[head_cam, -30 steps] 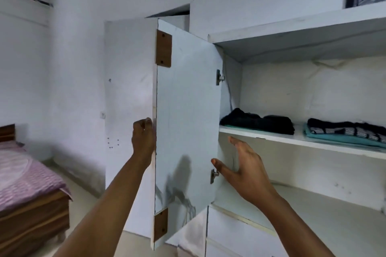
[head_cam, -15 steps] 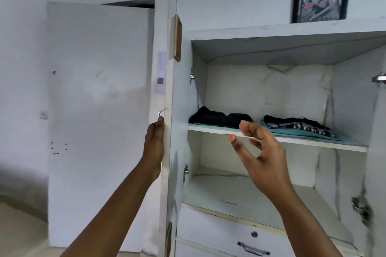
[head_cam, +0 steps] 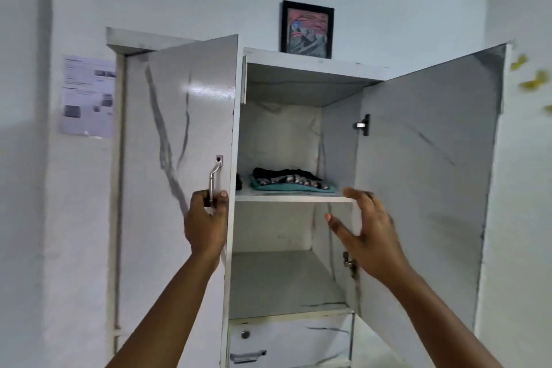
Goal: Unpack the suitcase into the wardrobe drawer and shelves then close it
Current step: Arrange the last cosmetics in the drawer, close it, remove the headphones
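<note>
A white wardrobe (head_cam: 313, 64) stands in front of me. Its left door (head_cam: 179, 134) is swung partly across the opening, and my left hand (head_cam: 206, 222) grips the metal handle (head_cam: 214, 179) on it. The right door (head_cam: 430, 176) stands wide open. My right hand (head_cam: 369, 233) is open, fingers spread, in front of the upper shelf's edge (head_cam: 294, 199) near the right door's hinge side. Folded clothes (head_cam: 291, 181), dark, striped and teal, lie on the upper shelf. Below it the lower shelf (head_cam: 283, 281) is bare. A closed drawer (head_cam: 286, 343) with a handle sits underneath. No suitcase is in view.
A framed picture (head_cam: 307, 29) stands on top of the wardrobe. A printed paper (head_cam: 88, 95) is stuck on the wall at the left. A white door or panel (head_cam: 24, 69) shows at the far left edge.
The left door has swung from wide open to partly across the wardrobe, my left hand moving with it to the handle. My right hand has shifted right toward the right door.
</note>
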